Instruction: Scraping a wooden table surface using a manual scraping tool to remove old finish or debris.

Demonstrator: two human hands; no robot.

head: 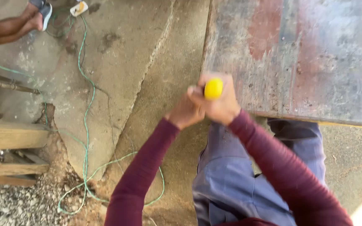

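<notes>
Yellow and rounded, one tool handle end shows inside the closed right hand, the left hand cupped touching it, over one rusty metal sheet's corner, one green wire well left.

Worn metal tabletop, grey with rusty red patches, surface scratched and pitted. Below: cracked concrete floor, dusty. On the floor: loose green cord in loops, wooden planks at left, gravel by the lower corner
</notes>
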